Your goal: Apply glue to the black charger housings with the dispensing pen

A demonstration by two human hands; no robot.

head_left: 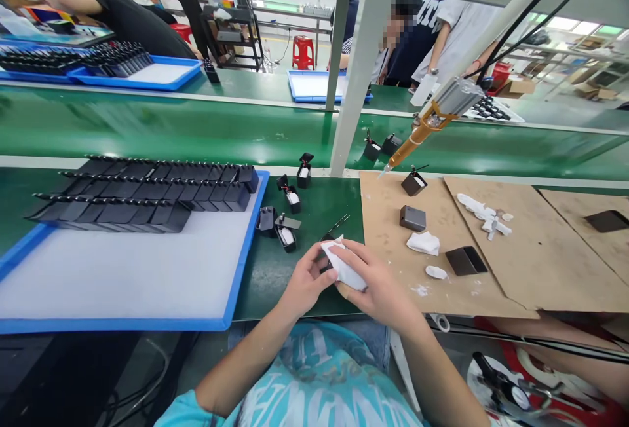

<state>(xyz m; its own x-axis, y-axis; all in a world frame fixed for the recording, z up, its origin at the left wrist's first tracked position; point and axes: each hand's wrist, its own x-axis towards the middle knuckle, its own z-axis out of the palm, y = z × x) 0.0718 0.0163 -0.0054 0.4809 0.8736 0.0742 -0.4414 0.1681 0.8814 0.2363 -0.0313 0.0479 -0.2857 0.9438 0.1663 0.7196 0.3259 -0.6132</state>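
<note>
In front of my body, both hands come together over the near edge of the green bench. A folded white cloth or tissue [346,271] is in my right hand [381,279], whose fingers are closed round it. My left hand [307,283] is closed at the cloth's left side, thumb and fingers curled about a small dark object mostly hidden beneath the cloth. Just beyond them, thin dark prongs [339,222] point away to the right. Small black boxes with lids raised and white inside, such as this one [286,237], stand to the left of the prongs.
A blue-rimmed white tray [147,283] with rows of black boxes [162,185] lies at left. Brown cardboard [393,283] at right bears a closed black box [413,217], an open case [466,260] and crumpled white tissue [423,243]. An orange-handled hanging tool [417,135] slants down over the cardboard. People stand beyond.
</note>
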